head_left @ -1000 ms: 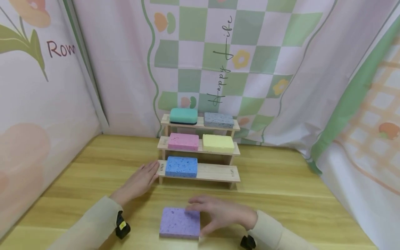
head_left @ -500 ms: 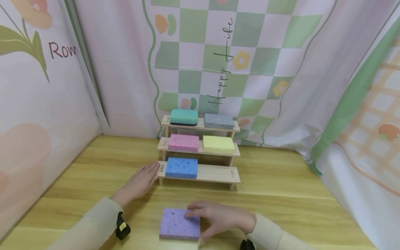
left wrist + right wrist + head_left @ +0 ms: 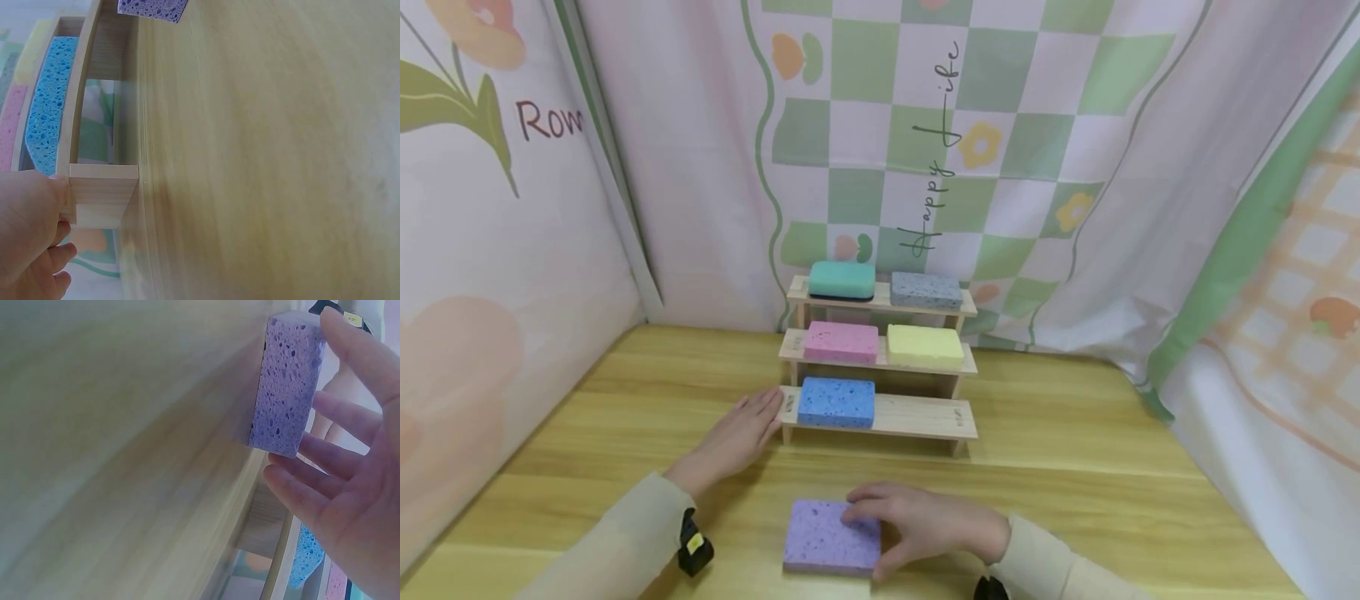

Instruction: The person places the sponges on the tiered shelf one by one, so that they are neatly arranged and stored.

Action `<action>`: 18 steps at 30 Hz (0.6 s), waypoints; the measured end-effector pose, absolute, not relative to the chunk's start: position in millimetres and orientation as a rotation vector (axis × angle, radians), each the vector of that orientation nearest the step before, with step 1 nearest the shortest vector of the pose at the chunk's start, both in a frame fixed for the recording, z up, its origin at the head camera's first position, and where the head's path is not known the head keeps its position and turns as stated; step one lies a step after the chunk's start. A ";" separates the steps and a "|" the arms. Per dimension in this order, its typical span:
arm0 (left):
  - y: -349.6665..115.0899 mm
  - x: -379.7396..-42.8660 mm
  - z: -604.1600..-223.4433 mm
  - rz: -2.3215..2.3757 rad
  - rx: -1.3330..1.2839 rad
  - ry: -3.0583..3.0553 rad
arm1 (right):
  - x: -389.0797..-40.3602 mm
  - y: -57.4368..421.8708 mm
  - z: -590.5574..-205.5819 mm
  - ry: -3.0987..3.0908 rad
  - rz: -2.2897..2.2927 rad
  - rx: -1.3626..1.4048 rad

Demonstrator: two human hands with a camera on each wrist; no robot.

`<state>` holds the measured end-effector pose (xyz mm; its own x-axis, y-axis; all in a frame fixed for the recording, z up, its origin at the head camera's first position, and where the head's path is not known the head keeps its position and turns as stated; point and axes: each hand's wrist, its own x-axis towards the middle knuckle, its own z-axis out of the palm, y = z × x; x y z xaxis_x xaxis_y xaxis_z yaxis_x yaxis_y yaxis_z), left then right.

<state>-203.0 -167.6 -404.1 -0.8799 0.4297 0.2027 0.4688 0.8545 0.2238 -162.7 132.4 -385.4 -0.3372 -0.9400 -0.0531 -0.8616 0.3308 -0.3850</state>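
Observation:
A purple sponge (image 3: 827, 537) lies flat on the table. My right hand (image 3: 925, 525) grips it at its right end, with fingers over the top and far side and the thumb at the near corner. In the right wrist view the pitted end of the purple sponge (image 3: 287, 387) shows between thumb (image 3: 356, 347) and fingers. My left hand (image 3: 733, 437) holds the left end of the lowest step of a wooden three-step rack (image 3: 921, 415). In the left wrist view, the left hand (image 3: 28, 225) has its fingers bent at the step's end, beside a blue sponge (image 3: 51, 103).
On the rack's lowest step sits a blue sponge (image 3: 837, 402). Pink (image 3: 841, 342) and yellow sponges (image 3: 925, 346) share the middle step. The top step carries a teal sponge (image 3: 842, 281) and a grey-blue sponge (image 3: 926, 289). Printed curtains (image 3: 925, 125) hang behind the table.
My right hand has lowered onto the purple sponge, and the thumb has closed in on its near corner. The left hand stays at the rack.

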 end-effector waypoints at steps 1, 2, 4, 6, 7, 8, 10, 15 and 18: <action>-167.4 -203.1 -404.1 -0.406 -0.703 -2.883 | -162.8 132.0 -385.4 2.333 -0.423 -1.620; -167.4 -203.2 -404.2 -0.410 -0.702 -2.883 | -162.8 131.7 -385.4 2.335 -0.421 -1.622; -167.6 -203.6 -404.7 -0.410 -0.701 -2.882 | -162.9 131.1 -385.3 2.338 -0.416 -1.624; -167.9 -203.5 -404.6 -0.407 -0.702 -2.878 | -162.9 130.9 -385.2 2.334 -0.420 -1.626; -167.9 -203.6 -404.5 -0.402 -0.706 -2.872 | -162.9 130.9 -385.1 2.331 -0.423 -1.624; -168.1 -203.6 -404.5 -0.396 -0.710 -2.866 | -162.7 130.8 -385.0 2.332 -0.423 -1.626; -168.1 -203.6 -404.6 -0.383 -0.717 -2.851 | -162.6 130.6 -384.9 2.329 -0.428 -1.631; -168.1 -203.8 -405.3 -0.365 -0.733 -2.830 | -162.1 130.1 -384.5 2.339 -0.426 -1.641; -168.3 -204.0 -405.4 -0.366 -0.731 -2.843 | -161.7 129.9 -384.4 2.340 -0.427 -1.631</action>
